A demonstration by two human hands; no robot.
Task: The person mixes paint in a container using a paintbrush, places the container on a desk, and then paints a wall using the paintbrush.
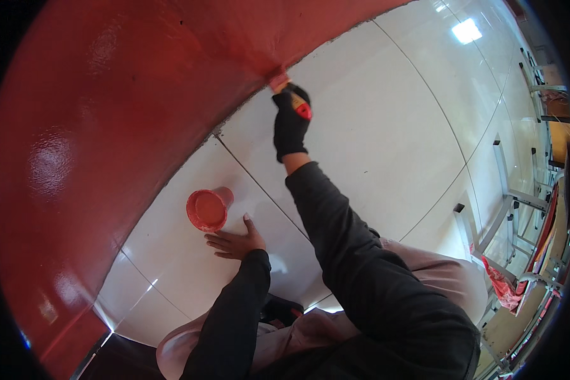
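In a black knitted glove, my right hand [290, 124] grips a flat paintbrush [298, 103] by its wooden handle, which has a red end. Its red-coated bristles press against the bottom of a glossy red wall [137, 85], right where it meets the floor. My bare left hand [237, 243] is spread flat on the white floor tiles [370, 128], fingers apart and holding nothing. Just beyond its fingers stands a red plastic cup [210, 210] with red paint inside.
Metal-framed furniture legs [501, 209] stand along the right side. A red-stained plastic sheet or cloth [503, 287] hangs among them. Dark rough residue [221, 127] lines the joint between wall and tiles. At lower left is a dark opening [123, 358] past the wall's end.
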